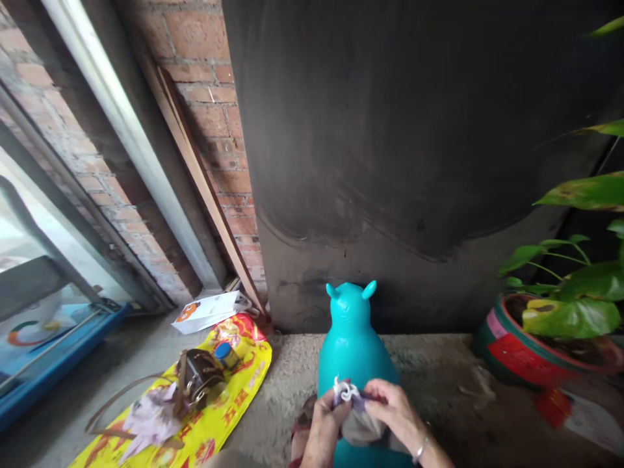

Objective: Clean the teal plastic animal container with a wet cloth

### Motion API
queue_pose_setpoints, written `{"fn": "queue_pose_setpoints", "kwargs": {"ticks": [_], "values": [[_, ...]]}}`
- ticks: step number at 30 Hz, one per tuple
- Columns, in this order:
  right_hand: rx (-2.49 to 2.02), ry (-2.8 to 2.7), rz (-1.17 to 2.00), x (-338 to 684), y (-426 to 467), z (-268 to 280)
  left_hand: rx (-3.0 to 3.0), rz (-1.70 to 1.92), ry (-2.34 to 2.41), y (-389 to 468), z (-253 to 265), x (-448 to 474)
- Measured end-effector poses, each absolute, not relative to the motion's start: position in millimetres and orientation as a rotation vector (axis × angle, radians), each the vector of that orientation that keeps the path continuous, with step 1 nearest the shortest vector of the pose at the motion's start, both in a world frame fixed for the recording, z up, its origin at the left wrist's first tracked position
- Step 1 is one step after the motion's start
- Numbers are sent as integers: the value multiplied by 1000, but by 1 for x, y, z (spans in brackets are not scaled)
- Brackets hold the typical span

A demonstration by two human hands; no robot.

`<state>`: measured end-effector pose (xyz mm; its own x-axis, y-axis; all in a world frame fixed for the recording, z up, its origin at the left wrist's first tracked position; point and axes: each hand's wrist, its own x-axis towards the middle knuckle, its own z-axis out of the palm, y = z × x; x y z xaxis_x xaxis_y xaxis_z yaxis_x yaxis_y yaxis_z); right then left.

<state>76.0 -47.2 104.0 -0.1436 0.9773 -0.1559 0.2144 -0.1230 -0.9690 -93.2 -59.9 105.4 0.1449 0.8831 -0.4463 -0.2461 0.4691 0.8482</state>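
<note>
Both hands pinched on a small greyish cloth pouch with a white knotted string, left hand and right hand close together, just above the back of a teal inflatable animal toy. Directly ahead, a dark wall. Off to the left, a yellow printed bag flat on the floor carrying a brown strapped purse; off to the right, a potted plant.

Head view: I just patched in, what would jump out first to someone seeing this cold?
The bright turquoise animal-shaped toy at bottom centre, standing before the dark wall. Just in front of it, the left hand and right hand together hold a small greyish cloth bundle with a white knotted cord. To the left, a yellow printed bag lies on the floor with a brown strapped bag on it; a red plant pot stands at right.
</note>
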Motion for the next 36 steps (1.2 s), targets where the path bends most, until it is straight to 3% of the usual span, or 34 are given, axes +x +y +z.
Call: {"fn": "queue_pose_setpoints", "kwargs": {"ticks": [8,11,16,21,25,32,36], "values": [[-1291,-1279,1176,105,-51,128,987,911,1228,-55,57,-106],[-1283,-1424,1144,90,-54,142,1357,903,1296,-53,80,-114],[-1280,-1695,1052,57,-59,145,1502,634,953,-47,137,-116],[-1464,-1856,817,52,-63,140,1327,728,1108,-42,124,-117],[-1700,-1998,836,71,-74,132,1326,806,1098,-43,126,-126],[-1852,-2126,780,115,-98,102,1431,848,1174,-57,193,-128],[-1908,-1887,1059,139,-109,124,1535,782,1184,-58,194,-148]]}}
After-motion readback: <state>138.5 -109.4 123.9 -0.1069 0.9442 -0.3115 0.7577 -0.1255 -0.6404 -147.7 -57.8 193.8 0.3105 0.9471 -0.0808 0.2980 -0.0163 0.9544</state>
